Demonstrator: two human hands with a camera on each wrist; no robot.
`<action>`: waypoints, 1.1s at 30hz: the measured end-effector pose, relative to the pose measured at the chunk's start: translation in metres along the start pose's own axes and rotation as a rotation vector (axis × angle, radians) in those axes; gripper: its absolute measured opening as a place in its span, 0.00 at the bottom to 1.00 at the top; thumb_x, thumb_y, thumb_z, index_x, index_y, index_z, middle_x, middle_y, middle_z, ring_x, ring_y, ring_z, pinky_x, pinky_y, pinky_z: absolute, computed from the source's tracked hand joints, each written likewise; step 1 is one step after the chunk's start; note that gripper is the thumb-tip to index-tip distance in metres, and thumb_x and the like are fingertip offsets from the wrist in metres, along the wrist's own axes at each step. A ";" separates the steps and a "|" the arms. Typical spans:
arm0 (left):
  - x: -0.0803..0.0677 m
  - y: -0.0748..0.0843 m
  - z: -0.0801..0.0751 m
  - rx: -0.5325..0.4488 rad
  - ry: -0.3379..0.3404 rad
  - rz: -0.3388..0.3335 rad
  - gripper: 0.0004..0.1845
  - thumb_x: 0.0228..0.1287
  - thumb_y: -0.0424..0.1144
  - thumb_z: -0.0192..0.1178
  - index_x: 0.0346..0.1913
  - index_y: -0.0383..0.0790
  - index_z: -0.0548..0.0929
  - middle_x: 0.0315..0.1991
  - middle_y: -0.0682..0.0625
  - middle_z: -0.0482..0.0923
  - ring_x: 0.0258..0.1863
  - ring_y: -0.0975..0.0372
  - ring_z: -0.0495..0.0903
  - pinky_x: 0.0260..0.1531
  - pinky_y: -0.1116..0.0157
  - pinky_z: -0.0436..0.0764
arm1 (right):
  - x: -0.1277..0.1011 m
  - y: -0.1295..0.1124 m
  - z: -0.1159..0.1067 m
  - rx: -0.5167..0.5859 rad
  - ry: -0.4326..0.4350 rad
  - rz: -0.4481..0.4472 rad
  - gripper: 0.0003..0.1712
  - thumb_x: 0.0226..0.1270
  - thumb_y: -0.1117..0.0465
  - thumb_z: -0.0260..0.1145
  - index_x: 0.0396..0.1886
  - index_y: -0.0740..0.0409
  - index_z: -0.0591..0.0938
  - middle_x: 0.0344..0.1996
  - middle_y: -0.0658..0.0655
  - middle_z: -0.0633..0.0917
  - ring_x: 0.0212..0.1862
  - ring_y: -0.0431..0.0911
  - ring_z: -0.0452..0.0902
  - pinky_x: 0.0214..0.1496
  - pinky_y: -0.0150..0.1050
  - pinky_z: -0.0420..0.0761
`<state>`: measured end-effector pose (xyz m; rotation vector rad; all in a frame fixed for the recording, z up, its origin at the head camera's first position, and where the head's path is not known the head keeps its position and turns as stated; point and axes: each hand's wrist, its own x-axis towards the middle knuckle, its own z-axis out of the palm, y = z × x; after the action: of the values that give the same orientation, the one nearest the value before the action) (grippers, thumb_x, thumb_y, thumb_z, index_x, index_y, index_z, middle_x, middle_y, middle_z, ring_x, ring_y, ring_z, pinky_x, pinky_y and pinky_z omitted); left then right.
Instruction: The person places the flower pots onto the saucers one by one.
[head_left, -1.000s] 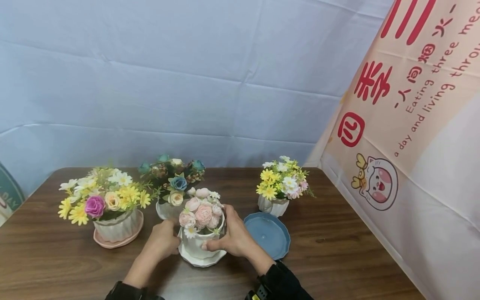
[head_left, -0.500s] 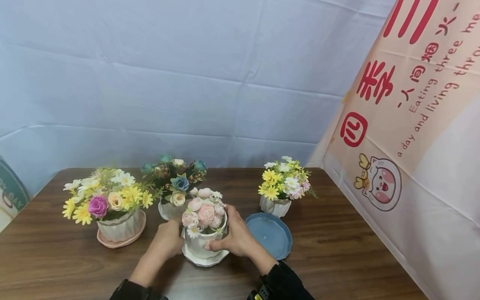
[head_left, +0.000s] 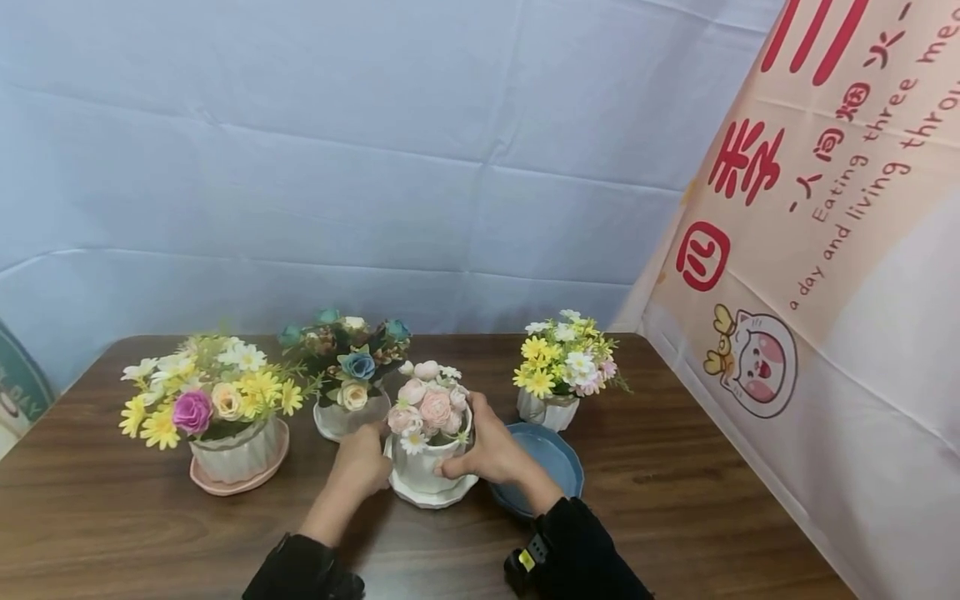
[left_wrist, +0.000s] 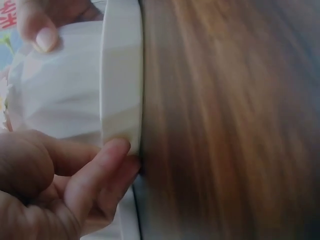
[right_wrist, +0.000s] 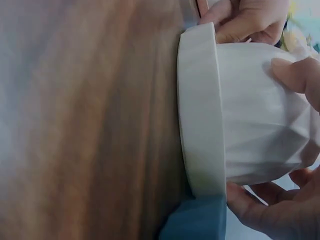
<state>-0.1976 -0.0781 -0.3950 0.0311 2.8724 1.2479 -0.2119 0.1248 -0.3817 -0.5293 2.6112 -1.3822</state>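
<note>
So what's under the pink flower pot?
A white saucer sits under the pot, resting on the table. Its right edge overlaps the blue saucer. Beneath the saucer is hidden.

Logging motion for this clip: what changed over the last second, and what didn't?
Both hands, left hand and right hand, slid the white pot of pink flowers on its white saucer away from the person and rightward, up against the blue saucer. The grip stayed the same. The three other flower pots kept their places on the wooden table.
</note>
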 end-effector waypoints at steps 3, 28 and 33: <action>0.006 0.003 0.005 0.030 0.035 0.007 0.26 0.38 0.19 0.52 0.49 0.24 0.77 0.32 0.34 0.80 0.17 0.54 0.78 0.12 0.67 0.75 | 0.005 0.003 -0.006 0.009 -0.014 0.033 0.62 0.40 0.58 0.78 0.69 0.65 0.49 0.64 0.70 0.61 0.63 0.59 0.60 0.57 0.53 0.67; 0.040 0.017 0.023 0.092 0.152 0.065 0.14 0.64 0.35 0.51 0.33 0.23 0.79 0.31 0.34 0.79 0.37 0.41 0.78 0.39 0.50 0.76 | 0.044 0.019 -0.028 0.024 -0.033 0.114 0.63 0.42 0.60 0.77 0.72 0.60 0.46 0.68 0.67 0.55 0.62 0.59 0.62 0.56 0.53 0.68; 0.042 0.020 0.024 0.093 0.135 0.049 0.16 0.64 0.36 0.51 0.36 0.20 0.77 0.33 0.31 0.78 0.38 0.39 0.77 0.39 0.49 0.75 | 0.049 0.019 -0.029 0.034 -0.005 0.107 0.62 0.41 0.61 0.77 0.71 0.61 0.47 0.67 0.67 0.57 0.64 0.59 0.59 0.59 0.53 0.66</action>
<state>-0.2388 -0.0460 -0.3968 0.0184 3.0610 1.1667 -0.2700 0.1387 -0.3794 -0.3812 2.5667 -1.3868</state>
